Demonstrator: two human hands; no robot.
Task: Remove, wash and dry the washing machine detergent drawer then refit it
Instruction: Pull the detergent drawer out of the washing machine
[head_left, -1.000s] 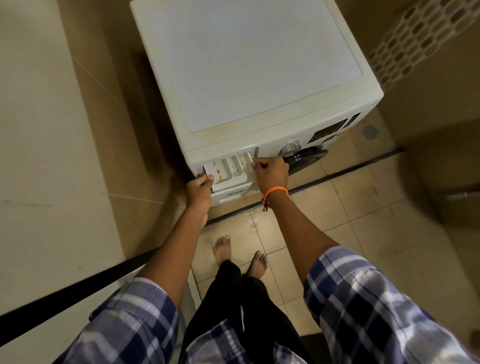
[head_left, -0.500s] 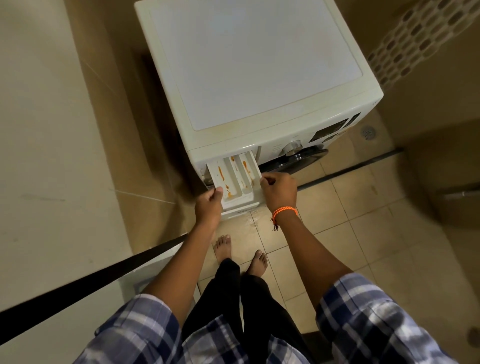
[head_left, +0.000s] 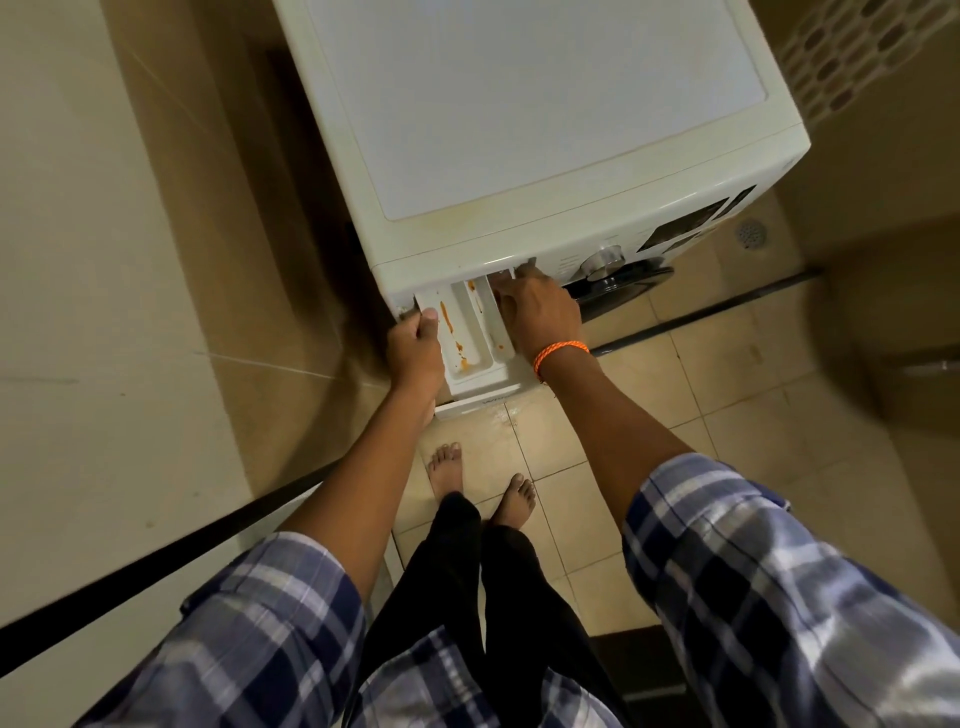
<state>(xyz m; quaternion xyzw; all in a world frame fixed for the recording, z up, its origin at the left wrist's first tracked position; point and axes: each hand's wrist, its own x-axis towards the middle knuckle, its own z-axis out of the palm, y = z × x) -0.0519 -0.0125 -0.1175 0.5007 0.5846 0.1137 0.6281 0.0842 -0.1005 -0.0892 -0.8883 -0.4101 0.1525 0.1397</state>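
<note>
Washing machine: white front-loader, fills the upper centre of the frame; its control panel faces the lower right.
Floor: beige tile, lower right; a wet patch lies just under the drawer front.
Wall: pale tile, left side of the frame.
Detergent drawer: centre of frame, pulled part way out of its slot at the machine's upper left front corner. Back end is inside the housing.
Drawer axis: long axis runs from the slot down toward the lower edge of the frame, slightly toward the right; front panel leads, open compartments face up.
Drawer condition: white plastic, three long compartments, orange residue streaked along the dividers.
Left hand: fingers curled over the drawer's left side wall, thumb on the top rim. Grasping the drawer.
Right hand: over the drawer's right rear part near the slot, fingers bent down into it. Whether it grips a wall or presses a release catch, cannot tell.
Dial: silver knob just right of the right hand, not touched.
Wrist band: orange cord on the right wrist.
Handling (judgement): light, stiff, hollow plastic; likely slick from water and residue. Thin dividers could crack if twisted.
Hold (judgement): both side walls, or front panel plus underside; keep level so leftover water stays in.
</note>
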